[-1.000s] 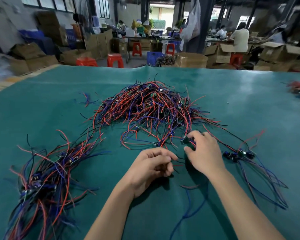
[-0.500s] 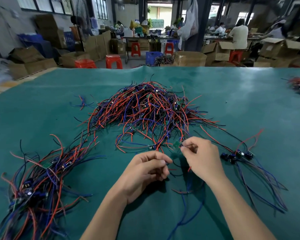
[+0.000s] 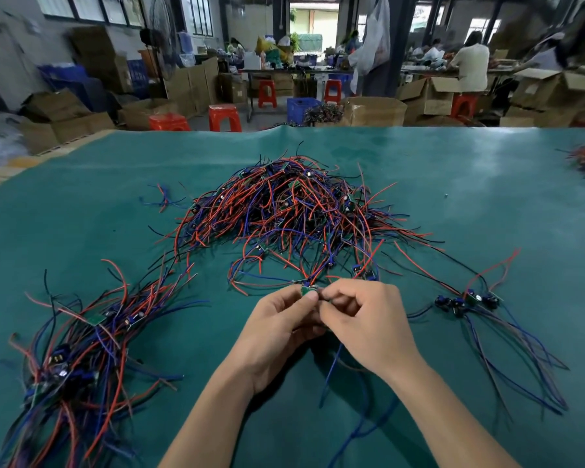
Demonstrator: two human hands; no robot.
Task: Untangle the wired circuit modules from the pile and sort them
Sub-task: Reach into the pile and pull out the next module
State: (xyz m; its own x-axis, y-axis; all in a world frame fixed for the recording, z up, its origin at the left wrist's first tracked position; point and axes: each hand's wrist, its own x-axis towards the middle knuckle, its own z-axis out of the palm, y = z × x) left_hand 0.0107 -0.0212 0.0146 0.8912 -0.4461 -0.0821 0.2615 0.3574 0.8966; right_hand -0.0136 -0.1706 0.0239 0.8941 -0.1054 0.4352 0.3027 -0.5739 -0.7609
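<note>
I see the fingers [image 3: 313, 296] of my left hand [image 3: 277, 327] and those of my right hand [image 3: 362, 319] pinching one small green circuit module [image 3: 308, 291] between them, held just above the counter [image 3: 453, 184]. Its wires trail two ways (red up-frame into the tangled pile [image 3: 284, 211], blue down under my wrists), so I judge the freeing pull should go toward me. The larger sorted bundle [image 3: 81, 349] lies nearer my left hand.

I see teal mat-covered table [image 3: 453, 184] up front. Beyond far edge: two red plastic stools [image 3: 224, 117], blue plastic crate [image 3: 301, 108], open brown cardboard boxes [image 3: 429, 91]. I spot seated person in pale shirt [image 3: 471, 60] at back bench, black standing fan [image 3: 161, 42] left.
</note>
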